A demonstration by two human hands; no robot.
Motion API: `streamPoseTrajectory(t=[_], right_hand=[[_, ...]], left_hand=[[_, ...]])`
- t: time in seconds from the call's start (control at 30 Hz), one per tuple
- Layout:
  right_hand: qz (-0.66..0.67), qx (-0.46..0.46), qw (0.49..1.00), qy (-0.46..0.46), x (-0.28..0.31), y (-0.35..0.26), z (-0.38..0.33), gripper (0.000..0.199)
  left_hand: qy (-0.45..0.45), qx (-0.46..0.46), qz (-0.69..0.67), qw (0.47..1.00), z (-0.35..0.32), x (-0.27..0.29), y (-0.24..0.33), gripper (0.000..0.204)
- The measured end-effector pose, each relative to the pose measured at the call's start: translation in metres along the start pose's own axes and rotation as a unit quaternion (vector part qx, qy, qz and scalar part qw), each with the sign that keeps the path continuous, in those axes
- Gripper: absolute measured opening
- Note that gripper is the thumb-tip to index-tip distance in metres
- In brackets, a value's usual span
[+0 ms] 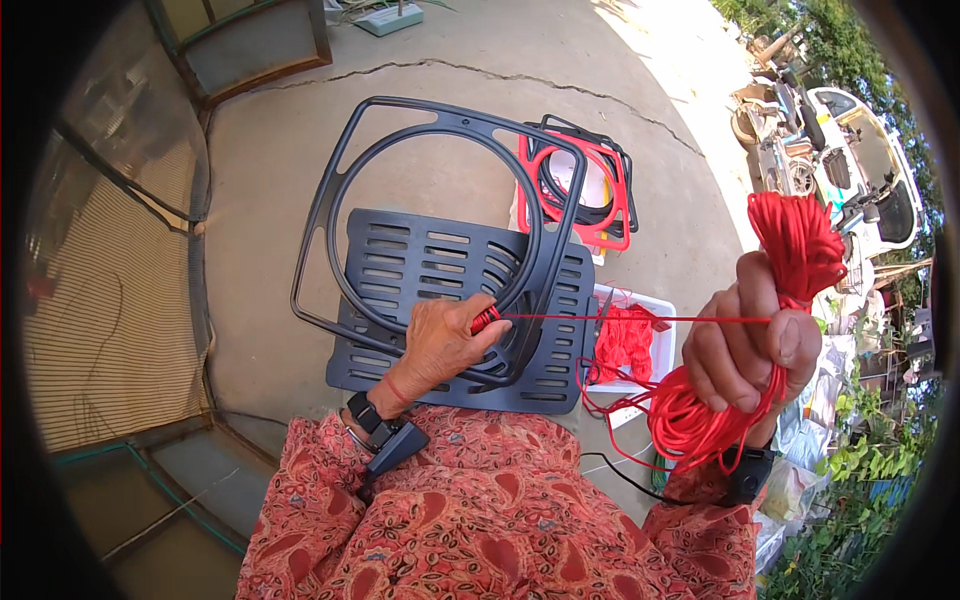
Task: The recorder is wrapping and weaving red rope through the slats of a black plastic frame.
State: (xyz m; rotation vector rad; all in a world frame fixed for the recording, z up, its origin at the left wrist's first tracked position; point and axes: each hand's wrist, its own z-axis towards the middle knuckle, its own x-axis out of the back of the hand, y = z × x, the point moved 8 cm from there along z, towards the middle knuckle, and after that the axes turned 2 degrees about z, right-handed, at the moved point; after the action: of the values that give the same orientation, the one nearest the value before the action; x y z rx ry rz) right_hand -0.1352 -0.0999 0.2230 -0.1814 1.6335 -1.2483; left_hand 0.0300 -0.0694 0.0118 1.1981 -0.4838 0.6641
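Observation:
A black frame (480, 126) with rounded corners and a large ring inside it stands tilted over a dark slotted panel (415, 255) at my lap. My left hand (432, 345) is closed on the ring's near right part, thumb and forefinger at a short wrapping of red cord (484, 319). From there a taut strand (620, 318) runs right to my raised right hand (740, 345). That hand is closed round the middle of a red cord hank (798, 240), whose loose loops (690, 425) hang below the fist.
Beyond the panel's right edge stands a white tray (668, 310) with tangled red cord (625, 345). Farther off, red and black frames (622, 205) lie stacked on the cracked concrete floor (430, 85). A ribbed tan panel (120, 350) is on the left; clutter and plants (860, 480) line the right.

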Motion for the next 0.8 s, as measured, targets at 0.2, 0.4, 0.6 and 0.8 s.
streamPoseTrajectory(t=[0.2,0.4,0.6,0.8], right_hand=[[-0.184,0.028,0.982,0.033,-0.013,0.002,0.085,0.026],[-0.596,0.233,0.768,0.006,-0.015,-0.004,0.150,0.035],[-0.746,0.064,0.659,-0.073,0.010,0.051,0.158,0.041],[-0.819,0.113,0.529,-0.194,0.039,0.086,0.135,0.034]], left_hand=[[0.021,-0.002,0.024,1.000,0.000,0.005,0.004,0.026],[0.033,-0.050,0.011,0.998,-0.004,0.002,0.011,0.028],[0.045,-0.055,-0.004,0.997,-0.009,0.006,0.009,0.030],[0.046,-0.065,-0.023,0.997,-0.010,0.008,0.012,0.029]])
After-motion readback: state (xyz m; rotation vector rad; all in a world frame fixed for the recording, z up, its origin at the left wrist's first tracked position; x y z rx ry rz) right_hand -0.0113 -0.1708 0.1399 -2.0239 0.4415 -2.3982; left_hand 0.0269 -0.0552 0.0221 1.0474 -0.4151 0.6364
